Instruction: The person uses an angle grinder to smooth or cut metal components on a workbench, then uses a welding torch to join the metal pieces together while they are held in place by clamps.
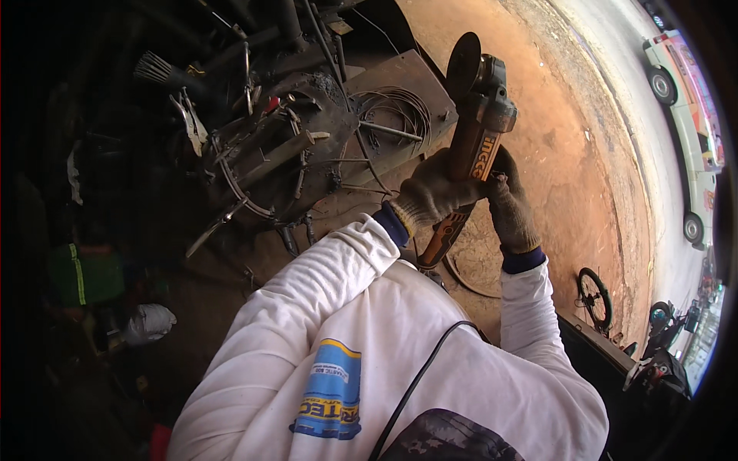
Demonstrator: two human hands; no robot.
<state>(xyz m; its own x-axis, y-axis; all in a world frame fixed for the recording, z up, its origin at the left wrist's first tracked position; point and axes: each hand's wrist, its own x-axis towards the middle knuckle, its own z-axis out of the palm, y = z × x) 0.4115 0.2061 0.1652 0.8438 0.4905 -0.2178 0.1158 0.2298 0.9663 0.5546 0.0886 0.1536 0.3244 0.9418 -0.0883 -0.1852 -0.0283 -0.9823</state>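
Observation:
An angle grinder (pixel 472 150) with a dark body and orange markings points away from me, its thin dark disc (pixel 463 64) at the far end. My left hand (pixel 432 184), in a dirty brown knit glove, is closed around the middle of its body from the left. On the other side, my right hand (pixel 513 201), gloved alike, is closed against the grinder's body. Some of its fingers go out of sight behind the tool, and a bit of fingertip seems to show through the glove. The grinder's rear end (pixel 435 250) reaches down close to my shirt.
Left of the grinder stands a dark metal workbench (pixel 319 123) with a coil of wire (pixel 400 111), locking pliers (pixel 190 123) and a wire brush (pixel 154 69). A black cable (pixel 419 369) crosses my shirt. A bicycle wheel (pixel 594 298), a motorcycle (pixel 663 365) and a parked vehicle (pixel 684 115) are at right.

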